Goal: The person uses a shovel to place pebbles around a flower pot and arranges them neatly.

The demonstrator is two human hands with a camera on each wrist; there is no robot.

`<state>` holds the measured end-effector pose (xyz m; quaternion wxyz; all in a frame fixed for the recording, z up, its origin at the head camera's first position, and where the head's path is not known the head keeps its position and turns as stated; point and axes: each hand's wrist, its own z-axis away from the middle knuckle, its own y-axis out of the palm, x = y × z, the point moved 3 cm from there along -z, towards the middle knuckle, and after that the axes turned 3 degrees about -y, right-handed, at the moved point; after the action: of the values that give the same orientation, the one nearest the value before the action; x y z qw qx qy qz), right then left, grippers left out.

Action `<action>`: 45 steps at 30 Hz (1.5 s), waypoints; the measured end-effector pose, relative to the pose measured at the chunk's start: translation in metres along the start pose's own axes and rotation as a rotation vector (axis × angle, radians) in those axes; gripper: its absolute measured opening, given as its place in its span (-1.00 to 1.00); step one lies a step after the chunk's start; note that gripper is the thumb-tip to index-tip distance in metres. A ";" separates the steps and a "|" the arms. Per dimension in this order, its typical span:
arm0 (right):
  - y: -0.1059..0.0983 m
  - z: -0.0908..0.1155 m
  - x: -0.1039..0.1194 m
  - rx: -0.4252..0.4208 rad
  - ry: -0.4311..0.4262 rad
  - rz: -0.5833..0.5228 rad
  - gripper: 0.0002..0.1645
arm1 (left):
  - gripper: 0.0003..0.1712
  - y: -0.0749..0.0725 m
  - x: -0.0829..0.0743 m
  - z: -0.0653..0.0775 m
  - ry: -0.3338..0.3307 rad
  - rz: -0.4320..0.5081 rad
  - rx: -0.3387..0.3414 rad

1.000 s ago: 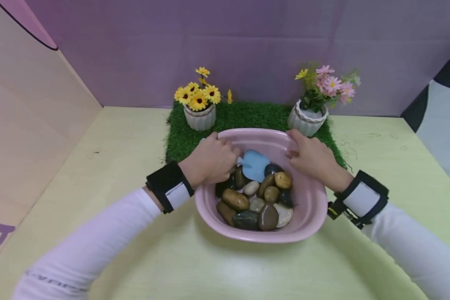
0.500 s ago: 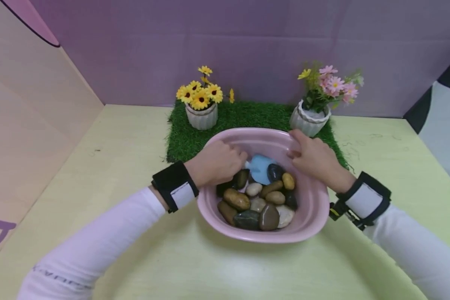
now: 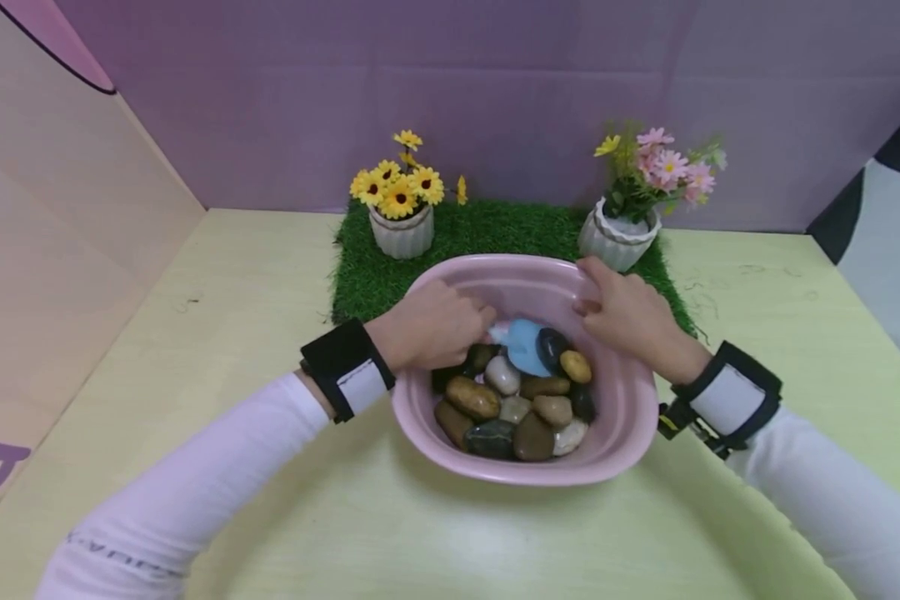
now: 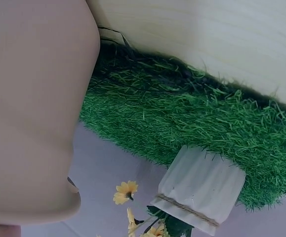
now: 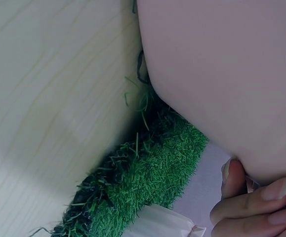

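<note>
Pink plastic basin (image 3: 521, 477), a rounded oval with a glossy turned-out rim and smooth walls, sits mid-view for the head camera, towards 6 o'clock from the artificial grass mat (image 3: 506, 229). At its 2 o'clock, the right hand (image 3: 630, 315) pinches the rim, one digit against the inner wall. At 10 o'clock, the left hand (image 3: 437, 325) reaches over the edge, fingers curled together around the handle end of a light blue toy shovel (image 3: 525, 348). The blade lies just towards 12 o'clock from the basin's middle, among smooth river stones (image 3: 472, 398) in brown, tan, black and grey; a small yellowish one (image 3: 575, 367) lies at the blade's 4 o'clock.

Only the head view shows this load; both wrist views face the basin's plain outer wall. From the right wrist, bent fingers (image 5: 254, 212) appear at 5 o'clock, pressed together under the rim, which the head view hides. From the left wrist, a ribbed white flowerpot (image 4: 202, 182) at 5 o'clock reveals a band of twine (image 4: 187, 210), too small to make out from above.
</note>
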<state>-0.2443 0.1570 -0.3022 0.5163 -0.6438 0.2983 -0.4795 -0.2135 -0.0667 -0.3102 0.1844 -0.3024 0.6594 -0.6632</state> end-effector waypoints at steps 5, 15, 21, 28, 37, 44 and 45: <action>0.000 0.000 0.001 0.005 -0.001 0.003 -0.38 | -0.69 0.000 0.000 0.000 0.005 0.034 0.012; 0.000 -0.002 0.001 0.003 -0.009 0.008 -0.35 | -0.73 0.001 0.000 0.000 0.029 0.094 -0.014; 0.000 -0.002 0.001 -0.002 -0.016 0.013 -0.35 | -0.77 0.001 0.000 0.002 0.051 0.108 -0.031; 0.000 -0.001 0.001 0.004 -0.017 0.008 -0.34 | -0.79 0.000 0.000 0.002 0.048 0.150 -0.028; -0.001 0.000 0.000 -0.005 -0.025 0.018 -0.36 | -0.81 0.000 0.000 0.002 0.056 0.137 -0.038; 0.000 -0.001 0.000 0.004 -0.014 0.005 -0.34 | -0.79 -0.001 -0.001 0.001 0.034 0.091 -0.045; 0.000 -0.001 0.000 0.002 -0.016 0.005 -0.34 | -0.78 -0.001 -0.001 0.001 0.028 0.089 -0.042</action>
<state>-0.2453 0.1562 -0.3018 0.5204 -0.6464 0.2953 -0.4735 -0.2115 -0.0668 -0.3090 0.1982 -0.2672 0.6884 -0.6445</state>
